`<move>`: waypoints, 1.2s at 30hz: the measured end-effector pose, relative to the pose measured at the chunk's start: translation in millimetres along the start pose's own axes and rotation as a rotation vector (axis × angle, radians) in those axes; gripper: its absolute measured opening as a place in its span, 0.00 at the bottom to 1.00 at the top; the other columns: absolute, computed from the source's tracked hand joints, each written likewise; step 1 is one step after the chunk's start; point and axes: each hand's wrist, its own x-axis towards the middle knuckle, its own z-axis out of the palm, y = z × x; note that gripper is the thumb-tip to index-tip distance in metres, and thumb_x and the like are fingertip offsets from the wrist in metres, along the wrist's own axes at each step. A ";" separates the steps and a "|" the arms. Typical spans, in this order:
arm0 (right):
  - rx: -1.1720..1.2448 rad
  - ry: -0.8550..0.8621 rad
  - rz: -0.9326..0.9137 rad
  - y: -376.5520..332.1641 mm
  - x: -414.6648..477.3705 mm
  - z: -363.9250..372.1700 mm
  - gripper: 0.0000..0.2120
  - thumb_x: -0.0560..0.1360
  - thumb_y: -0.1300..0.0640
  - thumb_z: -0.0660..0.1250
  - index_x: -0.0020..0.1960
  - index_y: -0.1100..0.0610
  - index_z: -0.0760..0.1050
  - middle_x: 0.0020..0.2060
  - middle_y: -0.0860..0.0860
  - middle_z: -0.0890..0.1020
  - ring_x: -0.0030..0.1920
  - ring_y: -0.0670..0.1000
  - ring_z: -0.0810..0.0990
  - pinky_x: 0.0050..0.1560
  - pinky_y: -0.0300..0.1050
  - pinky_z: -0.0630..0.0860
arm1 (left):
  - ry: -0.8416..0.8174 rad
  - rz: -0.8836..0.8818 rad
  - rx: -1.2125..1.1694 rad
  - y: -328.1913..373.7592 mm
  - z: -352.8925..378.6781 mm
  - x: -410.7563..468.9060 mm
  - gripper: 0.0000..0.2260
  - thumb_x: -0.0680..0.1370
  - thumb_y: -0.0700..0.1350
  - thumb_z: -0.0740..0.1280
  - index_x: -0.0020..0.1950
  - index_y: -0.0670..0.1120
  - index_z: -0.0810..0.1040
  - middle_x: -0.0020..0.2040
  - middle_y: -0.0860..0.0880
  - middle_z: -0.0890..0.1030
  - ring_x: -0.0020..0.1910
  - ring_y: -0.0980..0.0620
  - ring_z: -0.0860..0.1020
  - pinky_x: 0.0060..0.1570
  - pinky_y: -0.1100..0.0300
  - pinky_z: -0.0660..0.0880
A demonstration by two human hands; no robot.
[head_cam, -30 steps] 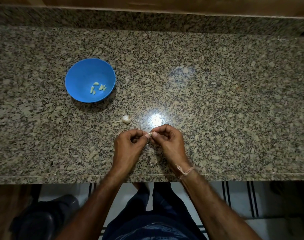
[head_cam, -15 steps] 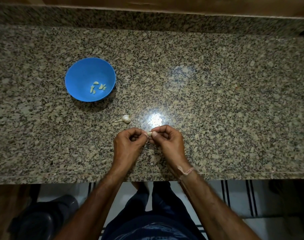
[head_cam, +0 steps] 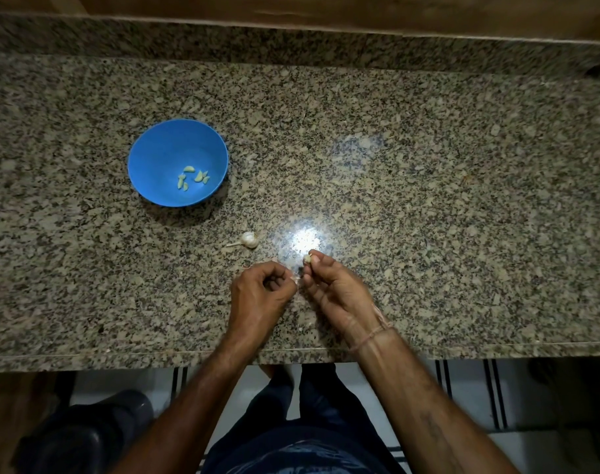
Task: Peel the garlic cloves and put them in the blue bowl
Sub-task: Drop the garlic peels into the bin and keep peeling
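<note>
Your left hand (head_cam: 261,289) curls, its fingers pinching what looks like a scrap of skin, just apart from your right hand (head_cam: 333,285), which pinches the garlic clove (head_cam: 307,258) at its fingertips. Strip any clinging skin, gripping lightly. Beyond on the table (head_cam: 428,200) lies the garlic bulb (head_cam: 249,239); farther left, the blue bowl (head_cam: 155,159) holds peeled cloves (head_cam: 192,178).
</note>
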 end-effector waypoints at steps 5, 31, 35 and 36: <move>-0.288 0.009 -0.160 -0.1 0.3 -2.4 0.06 0.78 0.69 0.70 0.53 0.64 0.82 0.42 0.55 0.86 0.41 0.49 0.85 0.45 0.40 0.84 | 0.055 -0.041 0.071 -4.4 0.0 6.7 0.03 0.78 0.41 0.72 0.47 0.48 0.83 0.41 0.52 0.83 0.41 0.55 0.81 0.38 0.69 0.76; -0.981 -0.222 -0.483 5.3 3.7 -0.2 0.09 0.82 0.59 0.67 0.43 0.58 0.77 0.34 0.50 0.77 0.33 0.46 0.73 0.35 0.38 0.71 | -0.160 0.121 0.095 -2.6 -3.6 12.3 0.12 0.87 0.47 0.58 0.44 0.46 0.69 0.38 0.51 0.71 0.36 0.56 0.67 0.34 0.64 0.62; -1.289 -0.117 -0.745 12.2 9.8 -2.6 0.10 0.82 0.58 0.69 0.42 0.57 0.76 0.34 0.50 0.79 0.34 0.48 0.76 0.36 0.41 0.74 | -0.311 -0.189 -0.169 -4.4 -5.1 17.3 0.13 0.87 0.48 0.58 0.44 0.48 0.73 0.34 0.55 0.72 0.31 0.60 0.68 0.31 0.66 0.64; -1.453 -0.082 -0.905 13.7 10.9 -3.4 0.10 0.81 0.58 0.69 0.41 0.56 0.76 0.34 0.49 0.78 0.34 0.48 0.75 0.36 0.39 0.72 | -0.359 -0.299 -0.275 -3.1 -6.9 17.8 0.13 0.87 0.48 0.58 0.45 0.48 0.72 0.34 0.55 0.70 0.30 0.59 0.67 0.30 0.64 0.63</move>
